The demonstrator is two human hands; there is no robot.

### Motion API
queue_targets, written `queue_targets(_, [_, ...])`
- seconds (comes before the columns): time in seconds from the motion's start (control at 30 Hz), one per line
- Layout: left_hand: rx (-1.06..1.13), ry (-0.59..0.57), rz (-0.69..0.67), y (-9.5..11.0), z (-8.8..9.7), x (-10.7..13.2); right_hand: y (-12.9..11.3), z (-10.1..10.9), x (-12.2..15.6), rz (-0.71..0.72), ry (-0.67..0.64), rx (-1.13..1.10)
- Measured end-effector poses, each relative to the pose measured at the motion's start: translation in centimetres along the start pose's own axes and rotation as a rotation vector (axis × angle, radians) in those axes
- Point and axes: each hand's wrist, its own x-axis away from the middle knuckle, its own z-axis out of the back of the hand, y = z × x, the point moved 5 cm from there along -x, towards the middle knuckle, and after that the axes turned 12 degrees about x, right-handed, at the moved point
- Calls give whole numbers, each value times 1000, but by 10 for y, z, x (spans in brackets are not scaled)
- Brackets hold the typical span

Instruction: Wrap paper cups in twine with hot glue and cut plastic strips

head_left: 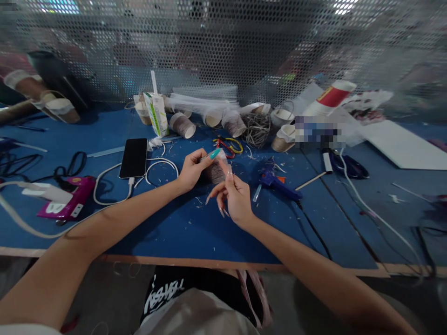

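Hands: close together over the near middle of the blue worktable (pixel 188 235), both at one small piece; the left hand (pixel 193 170) is closed on it, while the right hand (pixel 237 200) has its thumb and index finger at the top edge, and I cannot tell whether they grip or merely press.

Ribbed brown cup: the small cup (pixel 213 175) sits between the hands, held in the left fingers and partly hidden by them; whether its base meets the tabletop is unclear.

White lining: the thin, pale material (pixel 222 154) at the cup's upper edge appears to be what is being worked, probably smoothed or pressed along the rim.

Good handling: the left grip should stay firm yet light, since the wall looks easy to crush; the right fingertip would do best to work in short strokes, turning the cup rather than twisting the wrist, with the long nails angled away from the thin material.

Left arm: reaches in from the lower left, thumb with its teal nail laid over the top edge.

Right arm: comes from the lower right, wrist bent up, the remaining fingers curled loosely below the cup.

Blue glue gun: lies just right of the right hand (pixel 279 184), its cord trailing toward the table's front edge.

Black-screened phone: rests left of the left hand (pixel 133 158), a white cable plugged in.
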Motion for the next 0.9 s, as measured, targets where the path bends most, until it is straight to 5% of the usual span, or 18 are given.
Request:
queue_targets(0.27, [-3,-1,20,-2,0,0,1,9,-1,21,153,-4])
queue_targets(0.63, [29,21,43,-3,0,0,-5,7,4,115,126,-31])
queue_targets(0.9, [26,17,42,-1,-2,1,-2,-1,0,62,-23,-70])
